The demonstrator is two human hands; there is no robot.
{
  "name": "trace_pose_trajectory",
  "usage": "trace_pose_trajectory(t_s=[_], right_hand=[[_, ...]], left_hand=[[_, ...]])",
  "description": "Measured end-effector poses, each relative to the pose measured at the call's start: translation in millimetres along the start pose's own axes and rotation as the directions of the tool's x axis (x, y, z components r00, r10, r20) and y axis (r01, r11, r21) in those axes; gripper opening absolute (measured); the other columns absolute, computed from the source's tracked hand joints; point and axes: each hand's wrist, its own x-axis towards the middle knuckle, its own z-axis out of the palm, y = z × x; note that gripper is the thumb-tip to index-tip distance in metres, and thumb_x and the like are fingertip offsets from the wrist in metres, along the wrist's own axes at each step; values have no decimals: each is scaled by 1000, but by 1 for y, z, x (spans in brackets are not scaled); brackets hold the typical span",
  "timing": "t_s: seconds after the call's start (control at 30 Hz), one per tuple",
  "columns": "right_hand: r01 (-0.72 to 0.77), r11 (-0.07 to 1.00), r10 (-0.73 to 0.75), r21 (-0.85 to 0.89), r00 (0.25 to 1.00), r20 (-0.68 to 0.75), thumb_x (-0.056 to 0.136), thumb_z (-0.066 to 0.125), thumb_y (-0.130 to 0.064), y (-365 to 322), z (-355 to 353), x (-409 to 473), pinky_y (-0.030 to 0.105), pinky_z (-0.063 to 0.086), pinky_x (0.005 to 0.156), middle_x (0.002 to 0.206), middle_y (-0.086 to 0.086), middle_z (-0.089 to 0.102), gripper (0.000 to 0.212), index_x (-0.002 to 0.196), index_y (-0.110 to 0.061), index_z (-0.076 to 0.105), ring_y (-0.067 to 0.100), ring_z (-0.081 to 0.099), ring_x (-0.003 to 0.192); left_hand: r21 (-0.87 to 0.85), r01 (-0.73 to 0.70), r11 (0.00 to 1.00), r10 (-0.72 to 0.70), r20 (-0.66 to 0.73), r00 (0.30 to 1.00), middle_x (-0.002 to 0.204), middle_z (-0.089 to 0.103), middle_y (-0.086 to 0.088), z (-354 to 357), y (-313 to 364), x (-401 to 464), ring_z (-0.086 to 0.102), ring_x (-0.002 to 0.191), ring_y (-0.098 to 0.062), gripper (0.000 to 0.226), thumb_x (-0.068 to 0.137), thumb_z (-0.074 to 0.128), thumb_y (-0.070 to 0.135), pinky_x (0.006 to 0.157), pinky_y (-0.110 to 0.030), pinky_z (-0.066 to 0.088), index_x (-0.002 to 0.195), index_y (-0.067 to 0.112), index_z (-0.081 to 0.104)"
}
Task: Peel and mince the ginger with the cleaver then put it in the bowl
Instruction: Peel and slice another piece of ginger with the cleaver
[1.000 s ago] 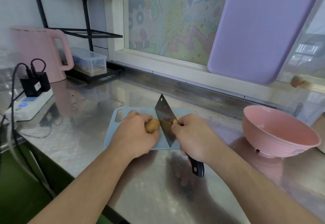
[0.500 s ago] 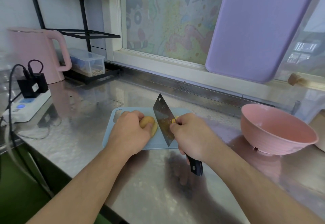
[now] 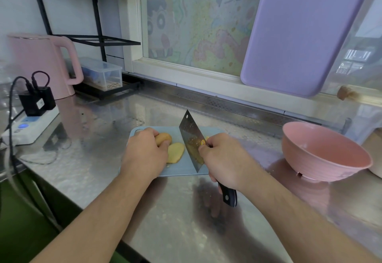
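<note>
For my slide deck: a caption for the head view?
Left hand steadies ginger as right hand slices it with cleaver.

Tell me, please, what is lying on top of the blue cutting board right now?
On the cutting board lie a ginger piece held by the left hand and a cut slice. The cleaver stands there too. Anything under the hands is hidden.

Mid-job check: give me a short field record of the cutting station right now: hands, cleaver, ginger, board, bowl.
left hand: holds the ginger piece on the board
right hand: grips the cleaver by its handle
cleaver: blade on edge, just right of the slice
cut slice: lies flat between ginger piece and blade
cutting board: light blue, on the steel counter
pink bowl: right of the board, no ginger visible inside
</note>
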Motion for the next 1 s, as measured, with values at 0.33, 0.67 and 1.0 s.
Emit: trace_pose_trajectory(t_s=[0.33, 0.67, 1.0], right_hand=[[-5, 1000, 5, -21, 1000, 12, 100, 46, -24, -2, -2, -3, 36, 49, 55, 69, 13, 60, 27, 83, -6, 56, 28, 53, 53], [24, 994, -24, -107, 1000, 6, 101, 46, -24, -7, -5, -8, 45, 63, 76, 89, 20, 71, 31, 96, -2, 67, 29, 63, 72], [22, 993, -22, -112, 1000, 0, 101, 46, -23, -8, -5, -8, 45, 63, 78, 94, 23, 73, 29, 95, -3, 66, 30, 63, 73]], left_hand=[[-53, -83, 995, 87, 77, 993, 91, 70, 14, -4, 6, -11, 65, 89, -8, 21, 92, 73, 51, 77, -28, 54, 101, 31, 70], [63, -88, 994, 80, 125, 989, 83, 69, 10, -5, 8, -12, 62, 80, -9, 34, 88, 71, 61, 76, -38, 59, 81, 29, 68], [49, -31, 998, 26, 104, 994, 80, 69, 12, -5, 7, -9, 65, 80, -12, 30, 88, 73, 59, 74, -36, 59, 85, 29, 71]])
